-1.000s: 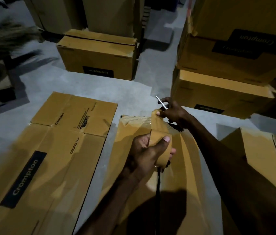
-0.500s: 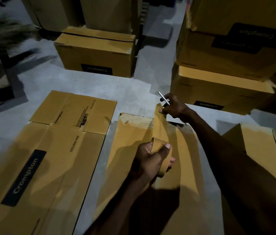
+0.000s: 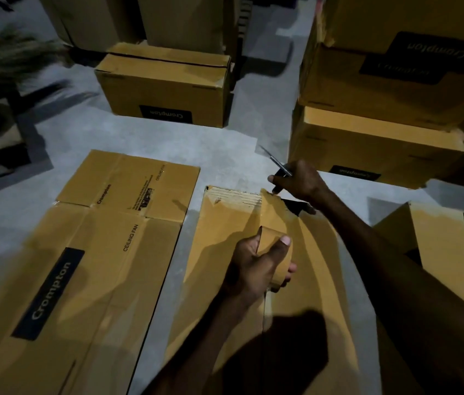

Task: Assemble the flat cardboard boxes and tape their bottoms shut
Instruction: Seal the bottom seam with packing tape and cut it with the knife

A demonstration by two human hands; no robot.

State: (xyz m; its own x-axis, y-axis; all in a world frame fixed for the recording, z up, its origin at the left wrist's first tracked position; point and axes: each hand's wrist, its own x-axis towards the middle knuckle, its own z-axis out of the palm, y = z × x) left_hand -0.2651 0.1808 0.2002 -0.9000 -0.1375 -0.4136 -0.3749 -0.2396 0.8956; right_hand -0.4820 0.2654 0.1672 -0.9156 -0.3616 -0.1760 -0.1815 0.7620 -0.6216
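Observation:
An assembled cardboard box [image 3: 219, 232] stands bottom-up in front of me, its flaps folded shut. My left hand [image 3: 256, 266] grips a roll of brown tape [image 3: 276, 252] over the middle seam. A strip of tape [image 3: 270, 212] stretches from the roll to the box's far edge. My right hand [image 3: 299, 181] presses the strip's end at that far edge and also holds a thin metal blade [image 3: 275, 159] pointing away from me.
A flat Crompton box [image 3: 96, 238] lies on the grey floor to the left. Another box [image 3: 447, 246] sits at my right. Closed boxes stand ahead [image 3: 168, 86] and stacked at the right [image 3: 381, 104]. A broom [image 3: 5, 58] lies at the far left.
The right hand has carried the tape's end further away to the box's far edge, lengthening the strip. The left hand with the roll has stayed over the seam.

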